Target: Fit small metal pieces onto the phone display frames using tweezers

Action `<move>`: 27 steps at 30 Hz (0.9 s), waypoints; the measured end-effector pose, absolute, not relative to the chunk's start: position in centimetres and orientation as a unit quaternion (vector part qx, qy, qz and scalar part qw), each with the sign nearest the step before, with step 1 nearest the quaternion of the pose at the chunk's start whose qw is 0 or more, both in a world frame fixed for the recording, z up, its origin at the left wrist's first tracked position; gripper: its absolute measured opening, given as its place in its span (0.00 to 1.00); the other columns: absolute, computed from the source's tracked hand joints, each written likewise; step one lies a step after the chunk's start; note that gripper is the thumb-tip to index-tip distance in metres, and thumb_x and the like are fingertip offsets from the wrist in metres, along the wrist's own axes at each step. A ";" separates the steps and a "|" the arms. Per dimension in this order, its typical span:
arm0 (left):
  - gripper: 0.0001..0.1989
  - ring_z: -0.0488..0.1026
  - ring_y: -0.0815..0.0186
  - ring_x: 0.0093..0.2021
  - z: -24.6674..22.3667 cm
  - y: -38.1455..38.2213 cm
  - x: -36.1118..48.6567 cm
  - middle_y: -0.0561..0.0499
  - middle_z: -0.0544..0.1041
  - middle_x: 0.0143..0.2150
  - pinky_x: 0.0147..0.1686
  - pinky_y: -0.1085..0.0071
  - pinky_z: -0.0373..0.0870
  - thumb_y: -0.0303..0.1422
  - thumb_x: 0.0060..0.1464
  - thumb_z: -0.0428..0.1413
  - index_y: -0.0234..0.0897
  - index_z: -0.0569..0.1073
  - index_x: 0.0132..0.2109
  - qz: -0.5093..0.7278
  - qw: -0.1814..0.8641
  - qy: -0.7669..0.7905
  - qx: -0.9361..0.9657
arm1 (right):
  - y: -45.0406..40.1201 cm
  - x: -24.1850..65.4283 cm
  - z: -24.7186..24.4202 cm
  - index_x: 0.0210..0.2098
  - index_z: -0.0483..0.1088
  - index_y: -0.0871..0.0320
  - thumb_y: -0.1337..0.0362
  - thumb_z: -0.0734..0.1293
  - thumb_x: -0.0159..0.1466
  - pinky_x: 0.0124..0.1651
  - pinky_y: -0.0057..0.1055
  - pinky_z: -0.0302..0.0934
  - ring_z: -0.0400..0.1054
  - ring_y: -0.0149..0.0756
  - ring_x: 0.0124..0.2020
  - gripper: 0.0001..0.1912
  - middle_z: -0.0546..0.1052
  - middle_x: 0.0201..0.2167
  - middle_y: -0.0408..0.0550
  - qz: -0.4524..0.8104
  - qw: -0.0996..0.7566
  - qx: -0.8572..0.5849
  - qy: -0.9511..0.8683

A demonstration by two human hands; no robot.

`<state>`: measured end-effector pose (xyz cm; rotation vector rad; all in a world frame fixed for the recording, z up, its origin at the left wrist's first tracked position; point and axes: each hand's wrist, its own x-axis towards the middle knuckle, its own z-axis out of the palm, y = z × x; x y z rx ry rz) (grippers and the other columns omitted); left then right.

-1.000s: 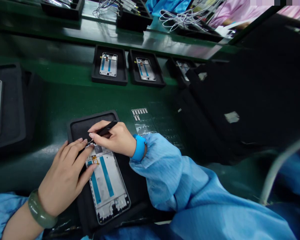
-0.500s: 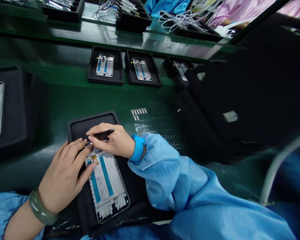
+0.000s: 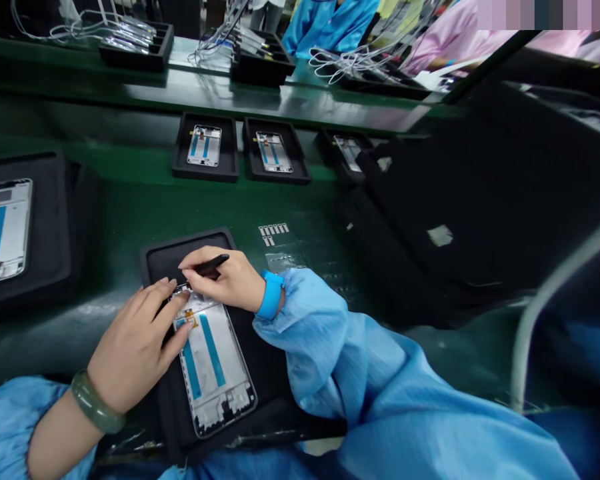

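Observation:
A silver phone frame with two blue strips lies tilted in a black foam tray in front of me. My left hand rests on the frame's upper left edge, fingers spread, thumb near an orange flex part. Between the fingers and thumb of my right hand is a black pen-like tool, over the top end of the frame. Its tip is hidden by the fingers. Right of the tray is a clear sheet with several small pale labels.
Another phone frame sits in a foam tray at the left. Behind are trays with frames. Large black foam stacks stand right, beside a pale curved tube. People sit across the bench.
The view has shifted slightly, showing more of the left tray's frame and the far side. Both hands keep nearly the same place on the frame, with the tool still held.

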<state>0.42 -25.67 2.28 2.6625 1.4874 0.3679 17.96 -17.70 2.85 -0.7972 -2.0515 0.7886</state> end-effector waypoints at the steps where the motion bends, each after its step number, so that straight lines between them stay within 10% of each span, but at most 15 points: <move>1: 0.20 0.62 0.55 0.55 2.2 -25.7 0.4 0.41 0.65 0.55 0.54 0.54 0.62 0.39 0.57 0.48 0.34 0.65 0.53 0.122 0.032 0.483 0.867 | -17.7 17.9 2.8 0.36 0.70 0.62 0.66 0.62 0.60 0.36 0.20 0.65 0.70 0.25 0.31 0.07 0.76 0.32 0.45 0.315 0.389 -0.316 -0.806; 20: 0.19 0.64 0.56 0.55 1.6 -25.6 0.2 0.42 0.67 0.54 0.53 0.55 0.64 0.40 0.58 0.47 0.36 0.67 0.52 0.156 0.022 0.482 0.862 | -16.6 19.3 3.7 0.35 0.68 0.62 0.63 0.58 0.64 0.38 0.24 0.64 0.68 0.28 0.34 0.11 0.73 0.33 0.47 0.231 0.449 -0.370 -0.780; 27: 0.20 0.63 0.55 0.55 1.6 -25.7 0.4 0.41 0.67 0.53 0.54 0.55 0.63 0.42 0.58 0.46 0.35 0.66 0.52 0.151 0.042 0.495 0.855 | -13.0 21.7 4.5 0.51 0.65 0.57 0.65 0.58 0.64 0.45 0.35 0.60 0.62 0.40 0.47 0.16 0.69 0.47 0.51 0.028 0.129 -0.424 -0.896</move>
